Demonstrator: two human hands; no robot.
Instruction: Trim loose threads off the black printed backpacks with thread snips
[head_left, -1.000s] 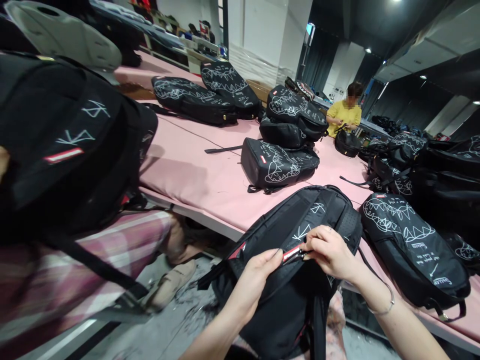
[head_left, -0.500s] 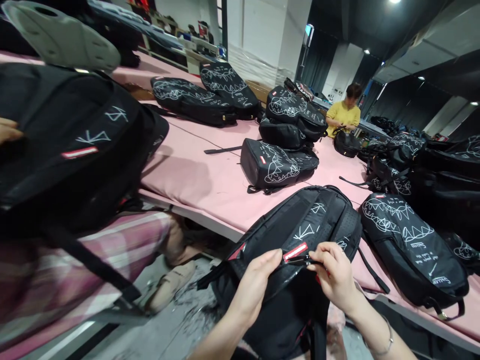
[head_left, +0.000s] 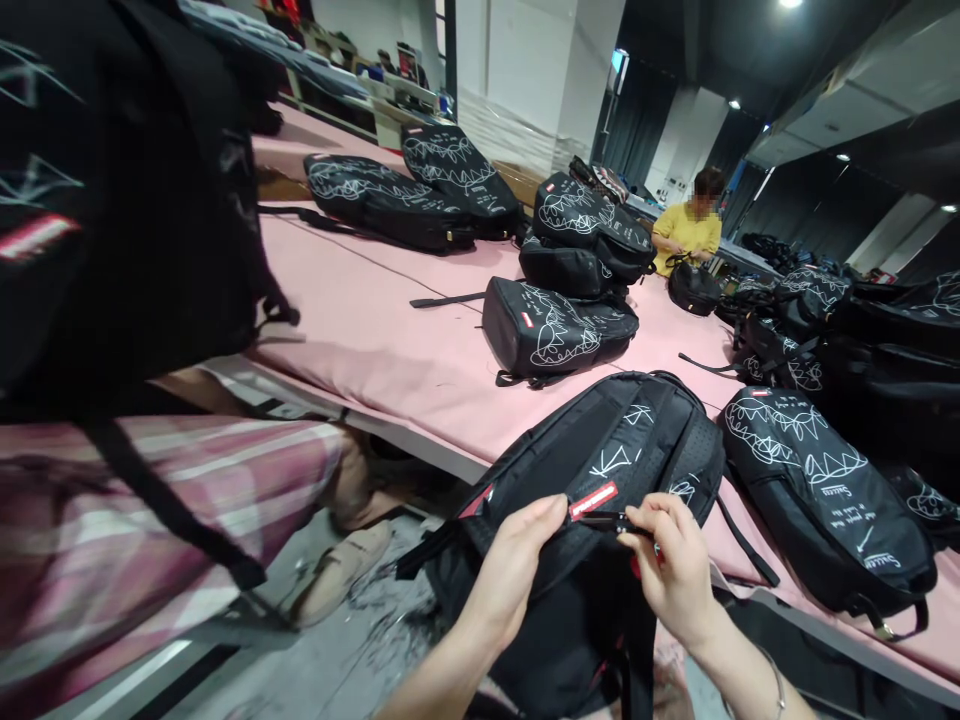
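Observation:
A black backpack (head_left: 600, 440) with white line drawings leans over the near edge of the pink table (head_left: 405, 350). My left hand (head_left: 517, 570) grips its fabric just left of a small red label (head_left: 592, 500). My right hand (head_left: 675, 570) pinches a black zipper pull (head_left: 611, 522) beside that label, fingers closed.
A person in pink plaid trousers (head_left: 172, 500) sits close on the left, holding another black backpack (head_left: 112, 190) up. Several more black backpacks (head_left: 559, 330) lie on the table. One backpack (head_left: 825, 500) lies right of mine. A person in yellow (head_left: 686, 230) works at the far end.
My right hand slid down and right along the zipper near the red label. The neighbour's backpack rose and now fills the upper left.

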